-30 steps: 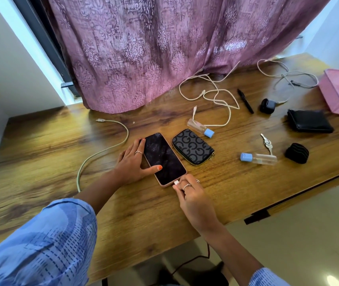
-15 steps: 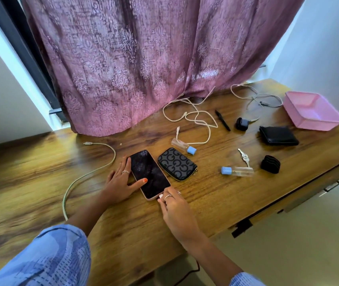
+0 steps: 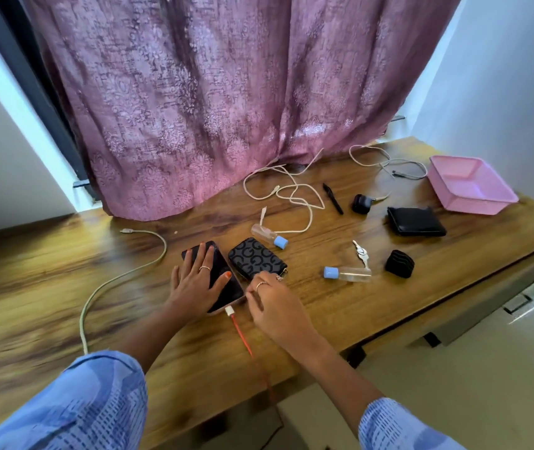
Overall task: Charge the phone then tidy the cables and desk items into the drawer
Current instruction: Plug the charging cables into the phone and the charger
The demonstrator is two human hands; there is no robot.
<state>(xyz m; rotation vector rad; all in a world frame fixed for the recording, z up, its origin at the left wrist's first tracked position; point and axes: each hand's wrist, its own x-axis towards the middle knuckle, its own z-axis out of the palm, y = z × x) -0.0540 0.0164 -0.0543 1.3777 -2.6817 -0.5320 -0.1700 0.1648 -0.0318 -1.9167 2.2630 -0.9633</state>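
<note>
Red cable (image 3: 239,332) sat plugged into the near end of the phone (image 3: 223,274), which lay on the wooden desk (image 3: 64,280) just beside the patterned pouch (image 3: 256,258), the left hand (image 3: 194,280) pressing flat, fingers straight, likely to stop it sliding. A second back the right hand (image 3: 275,303) was pinching that plug; now it had let go, fingers loosely curled on nothing, drifting toward the pouch.

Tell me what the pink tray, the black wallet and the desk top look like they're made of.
Pink tray: probably plastic, a smooth, slightly translucent wall with a soft sheen.
Black wallet: looks like leather or an imitation, matte with a folded edge; which one can't be told.
Desk top: wood or a wood-grain laminate, with dark streaked grain and a glossy finish that reflects the window light.
</note>
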